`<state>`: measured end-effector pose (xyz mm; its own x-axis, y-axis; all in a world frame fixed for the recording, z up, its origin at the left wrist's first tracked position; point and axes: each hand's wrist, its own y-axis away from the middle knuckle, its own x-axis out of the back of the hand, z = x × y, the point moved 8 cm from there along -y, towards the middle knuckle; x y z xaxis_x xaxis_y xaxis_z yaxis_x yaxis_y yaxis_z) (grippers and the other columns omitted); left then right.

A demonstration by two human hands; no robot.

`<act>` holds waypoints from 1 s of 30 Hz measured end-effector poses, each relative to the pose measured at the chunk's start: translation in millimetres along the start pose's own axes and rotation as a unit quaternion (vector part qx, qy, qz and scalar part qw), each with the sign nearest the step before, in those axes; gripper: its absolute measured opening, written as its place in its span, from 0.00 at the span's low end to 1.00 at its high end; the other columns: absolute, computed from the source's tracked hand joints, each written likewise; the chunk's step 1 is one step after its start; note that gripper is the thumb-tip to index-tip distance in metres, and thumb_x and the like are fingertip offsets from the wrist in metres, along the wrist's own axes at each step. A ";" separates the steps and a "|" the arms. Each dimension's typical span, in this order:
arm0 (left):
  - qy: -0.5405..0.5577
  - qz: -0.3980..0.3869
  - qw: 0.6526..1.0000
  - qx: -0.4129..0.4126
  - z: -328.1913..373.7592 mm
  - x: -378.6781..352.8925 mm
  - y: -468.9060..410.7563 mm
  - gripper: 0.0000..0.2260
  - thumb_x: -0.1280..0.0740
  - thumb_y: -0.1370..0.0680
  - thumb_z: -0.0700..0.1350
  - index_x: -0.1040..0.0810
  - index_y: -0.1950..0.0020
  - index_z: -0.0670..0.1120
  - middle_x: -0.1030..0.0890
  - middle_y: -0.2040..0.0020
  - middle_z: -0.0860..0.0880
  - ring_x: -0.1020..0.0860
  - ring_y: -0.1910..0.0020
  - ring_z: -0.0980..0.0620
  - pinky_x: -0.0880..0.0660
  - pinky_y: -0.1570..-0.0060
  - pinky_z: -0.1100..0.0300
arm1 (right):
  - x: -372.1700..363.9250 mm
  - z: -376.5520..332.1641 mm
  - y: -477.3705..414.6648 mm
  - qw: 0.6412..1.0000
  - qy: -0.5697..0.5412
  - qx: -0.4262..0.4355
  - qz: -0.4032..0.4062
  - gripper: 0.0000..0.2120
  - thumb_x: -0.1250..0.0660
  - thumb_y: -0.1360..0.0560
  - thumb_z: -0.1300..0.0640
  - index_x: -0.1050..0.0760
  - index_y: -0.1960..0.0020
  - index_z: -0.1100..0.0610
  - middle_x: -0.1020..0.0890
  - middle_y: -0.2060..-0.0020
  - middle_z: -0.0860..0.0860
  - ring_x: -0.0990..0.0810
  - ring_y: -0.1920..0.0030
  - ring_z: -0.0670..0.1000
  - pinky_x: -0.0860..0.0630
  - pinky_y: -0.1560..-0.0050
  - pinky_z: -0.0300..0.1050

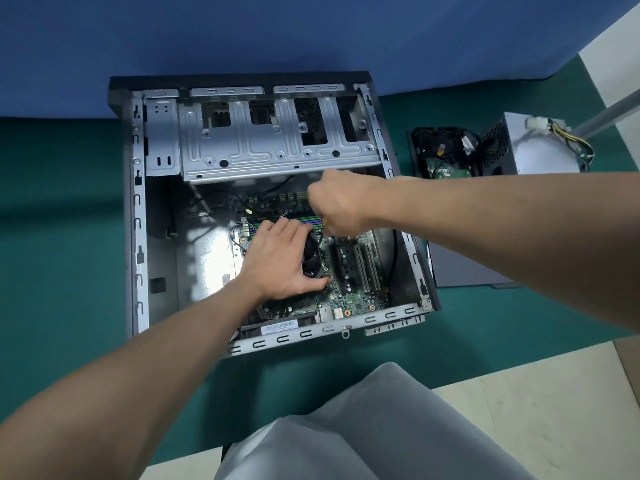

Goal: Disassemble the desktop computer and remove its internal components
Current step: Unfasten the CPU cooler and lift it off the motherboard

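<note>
The case [138,209] lies open on the mat; the left hand [277,263] grips the fan [312,259] on the board [356,301], fingers curled round it. The right hand [341,202] hovers clenched above the board; what it holds, I cannot tell.

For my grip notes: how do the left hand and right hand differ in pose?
The left hand lies spread, gripping the cooler fan; the right hand is fisted round a mostly hidden tool. The left is nearer the person, the right farther. Both reach inside the case.
</note>
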<state>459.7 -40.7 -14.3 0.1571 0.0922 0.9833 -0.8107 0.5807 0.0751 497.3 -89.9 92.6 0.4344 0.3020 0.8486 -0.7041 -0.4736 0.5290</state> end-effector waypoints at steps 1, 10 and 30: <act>-0.002 -0.001 1.000 -0.001 0.0 -0.3 0.1 0.42 0.45 0.34 0.77 0.27 0.38 0.43 0.23 0.48 0.47 0.28 0.50 0.47 0.35 0.46 0.51 | -1.9 10.4 -3.0 0.993 -0.102 -0.063 0.000 0.19 0.35 0.24 0.55 0.35 0.70 0.58 0.31 0.75 0.52 0.32 0.74 0.51 0.38 0.75 0.40; 0.007 0.002 1.000 0.002 -1.4 -1.0 -0.1 0.43 0.44 0.35 0.77 0.28 0.35 0.44 0.23 0.46 0.48 0.28 0.47 0.48 0.37 0.44 0.52 | -28.7 24.5 4.3 0.969 -0.118 -0.181 -0.119 0.09 0.43 0.23 0.63 0.31 0.61 0.60 0.29 0.66 0.53 0.32 0.72 0.49 0.32 0.70 0.43; 0.009 -0.001 1.000 0.003 -0.9 -1.0 -1.0 0.44 0.47 0.35 0.77 0.28 0.36 0.43 0.23 0.46 0.48 0.28 0.48 0.48 0.36 0.44 0.52 | -14.0 11.6 13.3 0.993 0.069 -0.085 -0.039 0.10 0.42 0.23 0.59 0.38 0.62 0.56 0.33 0.67 0.53 0.30 0.62 0.56 0.31 0.63 0.47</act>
<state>460.9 -40.6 -15.5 0.1689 0.1060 0.9799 -0.8138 0.5758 0.0780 488.4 -110.0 87.8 0.4179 0.4490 0.7898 -0.7614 -0.3011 0.5740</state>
